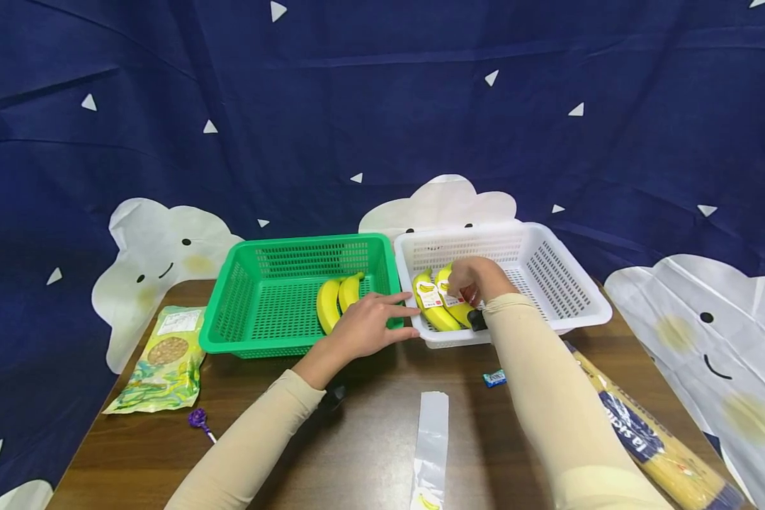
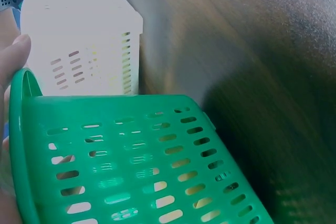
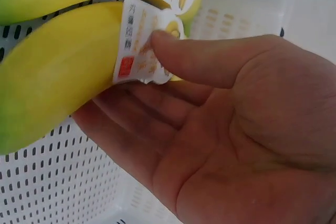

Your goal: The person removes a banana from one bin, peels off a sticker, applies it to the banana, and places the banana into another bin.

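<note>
Inside the white basket (image 1: pixel 567 290), two bananas with white printed stickers lie side by side at the left end. My right hand (image 1: pixel 478 276) reaches in and holds the right-hand banana (image 3: pixel 63 61), thumb on its sticker (image 3: pixel 137 45) and fingers under it. The other stickered banana (image 1: pixel 443 319) lies next to it. My left hand (image 1: pixel 372 322) spreads its fingers from the green basket (image 1: pixel 229 347) across to the white basket's near-left rim. Two bananas (image 1: pixel 328 304) without visible stickers lie in the green basket, partly hidden by that hand.
A strip of backing paper (image 1: pixel 431 432) with a banana sticker lies in front on the table. A small blue packet (image 1: pixel 494 378) and a spaghetti pack (image 1: pixel 663 446) lie at right. At left are a green-yellow bag (image 1: pixel 166 361) and a purple lollipop (image 1: pixel 199 418).
</note>
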The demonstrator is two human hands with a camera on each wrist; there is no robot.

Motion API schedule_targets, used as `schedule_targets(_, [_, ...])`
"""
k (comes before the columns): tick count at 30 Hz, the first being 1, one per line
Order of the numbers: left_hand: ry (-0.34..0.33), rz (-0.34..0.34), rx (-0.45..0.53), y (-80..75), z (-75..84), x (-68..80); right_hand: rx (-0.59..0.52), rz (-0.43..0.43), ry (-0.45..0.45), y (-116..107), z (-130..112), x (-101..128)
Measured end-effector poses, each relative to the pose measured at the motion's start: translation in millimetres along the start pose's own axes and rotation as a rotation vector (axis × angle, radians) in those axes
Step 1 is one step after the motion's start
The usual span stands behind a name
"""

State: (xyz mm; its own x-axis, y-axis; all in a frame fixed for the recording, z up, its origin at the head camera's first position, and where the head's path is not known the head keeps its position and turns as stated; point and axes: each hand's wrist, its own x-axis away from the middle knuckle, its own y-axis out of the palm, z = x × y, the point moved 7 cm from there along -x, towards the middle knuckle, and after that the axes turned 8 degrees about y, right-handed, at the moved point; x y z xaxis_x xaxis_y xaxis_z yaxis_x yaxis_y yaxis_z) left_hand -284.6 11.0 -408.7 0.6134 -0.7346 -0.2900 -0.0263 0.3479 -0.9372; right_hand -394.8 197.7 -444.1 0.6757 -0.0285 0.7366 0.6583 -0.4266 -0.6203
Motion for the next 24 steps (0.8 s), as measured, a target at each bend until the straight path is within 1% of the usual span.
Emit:
schedule_targets(4, [-0.014,-0.013,0.01,1.5,-0.4,-0.9,-0.007,-0.007,0.005,0,-2,2])
schedule_targets(10, [-0.022,-0.026,0.014,2.7,-1.0,-0.9,-0.082,-0.027,0.014,2,-1,5])
schedule_targets(13, [-0.018,-0.026,0.015,1.8,0.2,-1.3,-0.091,-0.021,0.024,1,1,4])
schedule_targets(16, [-0.01,-0.016,0.022,0.0,2.0,-2.2,-0.051,0.017,0.012,-6,1,3])
schedule_targets(18, [-0.011,-0.009,0.024,-1.2,2.3,-2.4,-0.032,0.064,-0.002,-12,0,6])
schedule_targets(20, [-0.016,-0.01,0.028,-1.6,2.3,-2.5,-0.023,0.113,-0.034,-20,-3,11])
schedule_targets(22, [-0.021,-0.016,0.027,-1.4,1.7,-2.1,-0.045,0.156,-0.072,-26,-9,20])
schedule_targets(24, [-0.023,-0.02,0.031,-1.1,1.2,-1.6,-0.054,0.193,-0.13,-30,-16,31])
